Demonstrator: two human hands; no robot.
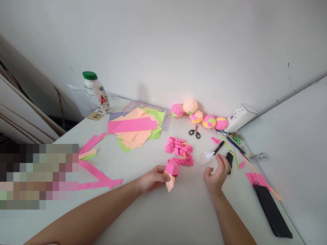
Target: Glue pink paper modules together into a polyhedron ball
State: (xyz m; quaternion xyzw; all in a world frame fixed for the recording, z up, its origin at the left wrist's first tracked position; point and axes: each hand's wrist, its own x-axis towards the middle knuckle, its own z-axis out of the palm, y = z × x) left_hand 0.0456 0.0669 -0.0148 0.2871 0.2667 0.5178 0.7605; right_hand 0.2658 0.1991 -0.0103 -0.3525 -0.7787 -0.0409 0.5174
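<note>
Two hands are working over a white table [163, 217]. Left hand [152, 179] is pinching a folded paper piece [170, 174], pink on top and peach below, fingers closed on it just above the tabletop. Right hand [216, 175] is hovering half-curled and holding nothing, fingertips just beside a small white glue bottle [207, 157] and a black marker [229, 160].

Lying just beyond the held piece: a row of pink folded units [184, 161], and behind those a pile of more pink units [178, 145]. Small scissors [195, 132] are sitting further back. Five paper balls [198, 115] are lining the wall edge, next to a white box [240, 117] tipped on its side. Pens and scraps [233, 139] are spilling out beside the box. A black phone [272, 212] is lying at the right edge, overlapping a pink scrap [257, 178].

Left side: a stack of pink, peach and green paper sheets [136, 127], loose pink strips [98, 173], and a white bottle with a green cap [97, 92] standing upright at the back corner.

Surface is plain white, butting against a white wall [178, 41]; a second white surface [301, 143] is joining at the right. Small metallic object [258, 157] on it is too small to identify.

Left edge is pixelated out. Bottle label is only partly readable. Both forearms are running out of frame at the bottom.
</note>
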